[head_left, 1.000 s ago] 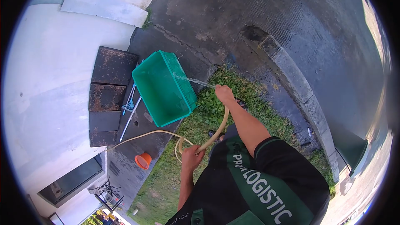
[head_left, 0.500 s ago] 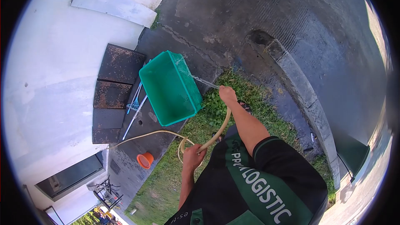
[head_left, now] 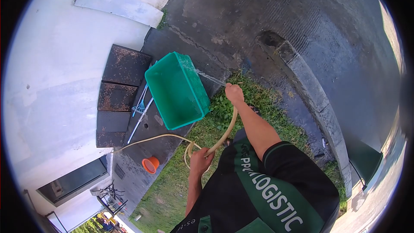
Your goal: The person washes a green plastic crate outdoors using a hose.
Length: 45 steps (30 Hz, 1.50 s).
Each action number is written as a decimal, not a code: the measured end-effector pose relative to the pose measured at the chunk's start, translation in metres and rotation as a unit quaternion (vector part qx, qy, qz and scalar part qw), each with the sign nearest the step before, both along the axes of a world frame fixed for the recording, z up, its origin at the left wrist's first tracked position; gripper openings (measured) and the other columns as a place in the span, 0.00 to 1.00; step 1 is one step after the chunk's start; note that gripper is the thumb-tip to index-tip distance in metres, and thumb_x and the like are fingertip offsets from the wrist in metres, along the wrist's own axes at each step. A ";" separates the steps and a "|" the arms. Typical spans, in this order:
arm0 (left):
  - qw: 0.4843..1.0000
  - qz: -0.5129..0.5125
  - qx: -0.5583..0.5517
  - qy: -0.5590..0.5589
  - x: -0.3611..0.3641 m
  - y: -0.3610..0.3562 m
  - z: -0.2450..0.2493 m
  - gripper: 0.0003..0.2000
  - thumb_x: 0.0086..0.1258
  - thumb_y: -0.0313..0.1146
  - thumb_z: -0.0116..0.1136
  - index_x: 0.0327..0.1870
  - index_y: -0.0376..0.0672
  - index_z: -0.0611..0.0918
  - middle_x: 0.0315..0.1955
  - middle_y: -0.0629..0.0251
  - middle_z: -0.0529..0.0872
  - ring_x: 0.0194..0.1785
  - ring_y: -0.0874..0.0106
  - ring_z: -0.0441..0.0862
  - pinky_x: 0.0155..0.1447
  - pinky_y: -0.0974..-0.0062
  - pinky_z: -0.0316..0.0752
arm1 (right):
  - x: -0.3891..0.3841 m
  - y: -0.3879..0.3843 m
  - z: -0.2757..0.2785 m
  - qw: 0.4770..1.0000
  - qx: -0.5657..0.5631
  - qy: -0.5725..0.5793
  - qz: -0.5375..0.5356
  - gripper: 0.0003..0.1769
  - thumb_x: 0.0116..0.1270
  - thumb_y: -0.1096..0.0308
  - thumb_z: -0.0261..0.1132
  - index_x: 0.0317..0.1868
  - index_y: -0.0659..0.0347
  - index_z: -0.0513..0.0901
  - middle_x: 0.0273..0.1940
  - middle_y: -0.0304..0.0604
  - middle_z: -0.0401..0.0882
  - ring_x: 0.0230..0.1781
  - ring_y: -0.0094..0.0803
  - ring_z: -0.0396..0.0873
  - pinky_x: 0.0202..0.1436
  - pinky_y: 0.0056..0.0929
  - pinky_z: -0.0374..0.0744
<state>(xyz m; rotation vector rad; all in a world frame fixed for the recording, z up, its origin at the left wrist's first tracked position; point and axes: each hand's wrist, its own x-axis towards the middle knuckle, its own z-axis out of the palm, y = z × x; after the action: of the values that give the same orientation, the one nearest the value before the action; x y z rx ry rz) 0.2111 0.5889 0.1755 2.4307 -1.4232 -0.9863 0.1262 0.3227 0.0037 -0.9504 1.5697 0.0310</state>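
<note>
A green plastic crate (head_left: 174, 90) stands tilted on the wet pavement beside the grass. My right hand (head_left: 234, 92) grips the end of a tan hose (head_left: 225, 133), and a thin jet of water (head_left: 209, 77) runs from it onto the crate's upper right rim. Lower down, my left hand (head_left: 199, 160) is closed around the same hose where it loops. From there the hose trails left across the pavement.
Rusty dark metal plates (head_left: 118, 97) lie left of the crate along a white wall (head_left: 51, 82). A blue and white broom (head_left: 139, 112) lies beside them. An orange bowl (head_left: 150, 164) sits on the pavement. A concrete curb (head_left: 310, 95) runs at the right past the grass patch (head_left: 215, 121).
My right hand has lifted a little with the hose end, and the water jet has climbed from inside the crate to its upper right rim. The view shifted slightly.
</note>
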 end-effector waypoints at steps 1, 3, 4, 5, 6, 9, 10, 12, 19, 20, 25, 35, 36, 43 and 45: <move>1.000 0.001 -0.001 -0.001 -0.001 -0.001 0.001 0.09 0.60 0.38 0.65 0.33 0.41 0.83 0.21 0.54 0.82 0.29 0.54 0.82 0.34 0.60 0.75 | 0.001 -0.003 0.000 1.000 -0.001 -0.001 0.001 0.30 0.71 0.47 0.47 0.50 0.69 0.79 0.51 0.61 0.80 0.52 0.55 0.79 0.57 0.46 0.76; 1.000 0.003 -0.006 -0.006 -0.003 -0.005 0.005 0.10 0.60 0.39 0.65 0.32 0.42 0.83 0.20 0.54 0.82 0.28 0.54 0.82 0.34 0.59 0.74 | 0.004 -0.007 -0.004 1.000 0.004 -0.004 -0.007 0.31 0.70 0.47 0.47 0.50 0.69 0.79 0.51 0.62 0.79 0.53 0.55 0.78 0.57 0.46 0.76; 1.000 0.004 -0.007 -0.006 -0.003 -0.004 0.004 0.10 0.60 0.39 0.65 0.32 0.42 0.83 0.20 0.54 0.82 0.28 0.54 0.82 0.34 0.59 0.74 | 0.004 -0.008 -0.007 1.000 0.004 -0.005 -0.007 0.31 0.70 0.47 0.47 0.50 0.69 0.79 0.51 0.62 0.79 0.53 0.55 0.78 0.57 0.46 0.76; 1.000 0.003 -0.010 -0.007 -0.003 -0.004 0.002 0.10 0.60 0.39 0.64 0.32 0.42 0.83 0.20 0.54 0.82 0.28 0.54 0.81 0.34 0.59 0.74 | 0.005 -0.009 -0.003 1.000 -0.001 -0.002 -0.007 0.31 0.70 0.47 0.47 0.50 0.70 0.79 0.51 0.62 0.79 0.52 0.55 0.78 0.57 0.46 0.76; 1.000 0.002 -0.012 -0.009 -0.003 -0.003 0.001 0.10 0.60 0.39 0.64 0.31 0.42 0.83 0.20 0.54 0.81 0.28 0.54 0.81 0.33 0.59 0.73 | 0.005 -0.010 0.001 1.000 -0.005 0.000 -0.008 0.31 0.71 0.47 0.46 0.50 0.70 0.79 0.51 0.62 0.79 0.52 0.55 0.79 0.56 0.46 0.76; 1.000 0.001 -0.014 -0.018 -0.003 -0.002 0.000 0.10 0.60 0.39 0.64 0.31 0.41 0.82 0.19 0.54 0.81 0.27 0.54 0.81 0.33 0.59 0.73 | 0.002 -0.011 0.020 1.000 -0.023 0.006 -0.017 0.32 0.71 0.47 0.46 0.49 0.72 0.78 0.50 0.63 0.79 0.51 0.55 0.79 0.56 0.46 0.76; 1.000 0.001 -0.015 -0.018 -0.004 -0.002 0.000 0.10 0.60 0.39 0.64 0.31 0.41 0.82 0.19 0.54 0.81 0.27 0.54 0.81 0.33 0.59 0.73 | 0.002 -0.012 0.021 1.000 -0.023 0.006 -0.017 0.32 0.71 0.47 0.46 0.49 0.72 0.78 0.50 0.63 0.79 0.51 0.55 0.79 0.56 0.46 0.76; 1.000 0.012 -0.008 -0.009 -0.006 -0.005 0.003 0.10 0.61 0.39 0.64 0.31 0.41 0.82 0.19 0.54 0.81 0.27 0.54 0.81 0.33 0.59 0.73 | 0.002 -0.013 0.016 1.000 0.002 -0.012 -0.016 0.32 0.71 0.47 0.46 0.49 0.73 0.78 0.50 0.63 0.79 0.50 0.55 0.80 0.55 0.46 0.77; 1.000 0.010 -0.009 0.002 -0.009 -0.004 0.005 0.09 0.61 0.38 0.64 0.32 0.41 0.82 0.19 0.54 0.81 0.27 0.54 0.82 0.33 0.60 0.74 | 0.002 -0.007 0.001 1.000 -0.002 -0.010 0.003 0.32 0.71 0.47 0.47 0.50 0.73 0.78 0.49 0.63 0.80 0.50 0.56 0.80 0.54 0.46 0.78; 1.000 0.014 -0.011 0.004 -0.010 -0.004 0.005 0.09 0.61 0.38 0.64 0.32 0.41 0.82 0.19 0.54 0.81 0.28 0.54 0.82 0.33 0.60 0.74 | 0.005 -0.007 -0.005 0.999 -0.028 -0.002 0.015 0.32 0.71 0.47 0.47 0.49 0.72 0.78 0.49 0.63 0.80 0.50 0.55 0.80 0.53 0.46 0.78; 1.000 0.012 -0.016 -0.001 -0.012 -0.002 0.006 0.09 0.60 0.38 0.64 0.32 0.41 0.82 0.20 0.54 0.82 0.28 0.54 0.82 0.33 0.61 0.74 | -0.004 -0.008 0.017 1.000 0.004 -0.005 0.031 0.30 0.71 0.47 0.47 0.48 0.70 0.80 0.49 0.60 0.81 0.49 0.54 0.80 0.52 0.46 0.78; 1.000 0.017 -0.026 0.004 -0.012 0.016 0.000 0.09 0.59 0.37 0.65 0.34 0.42 0.83 0.21 0.54 0.83 0.28 0.54 0.82 0.34 0.60 0.75 | 0.003 0.009 0.000 0.999 -0.014 0.010 0.050 0.27 0.73 0.49 0.44 0.38 0.66 0.79 0.35 0.52 0.79 0.31 0.45 0.78 0.37 0.43 0.77; 1.000 0.016 -0.021 -0.006 -0.011 0.017 0.000 0.09 0.60 0.37 0.64 0.34 0.42 0.83 0.21 0.54 0.83 0.28 0.54 0.82 0.34 0.60 0.75 | 0.007 0.010 -0.005 0.997 -0.059 0.020 0.039 0.28 0.74 0.50 0.43 0.32 0.65 0.76 0.23 0.48 0.75 0.18 0.39 0.73 0.25 0.40 0.75; 0.999 0.032 -0.042 -0.011 -0.011 0.017 0.009 0.08 0.61 0.37 0.64 0.34 0.42 0.83 0.21 0.54 0.82 0.28 0.54 0.81 0.34 0.60 0.74 | 0.007 0.007 0.013 0.999 0.020 0.030 0.028 0.27 0.75 0.50 0.42 0.34 0.65 0.76 0.22 0.45 0.74 0.16 0.36 0.69 0.23 0.39 0.72; 0.998 0.037 -0.045 0.002 -0.013 0.019 0.008 0.08 0.61 0.37 0.64 0.34 0.42 0.83 0.21 0.54 0.82 0.28 0.54 0.81 0.34 0.59 0.74 | 0.006 0.009 0.010 0.996 0.067 0.041 0.031 0.27 0.74 0.49 0.43 0.44 0.62 0.81 0.39 0.49 0.83 0.32 0.41 0.81 0.39 0.42 0.78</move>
<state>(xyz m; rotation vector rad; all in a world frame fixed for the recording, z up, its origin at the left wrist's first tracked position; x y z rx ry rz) 0.1985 0.6080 0.1832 2.3978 -1.3348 -0.8899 0.1324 0.3320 0.0136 -0.9013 1.5919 0.2170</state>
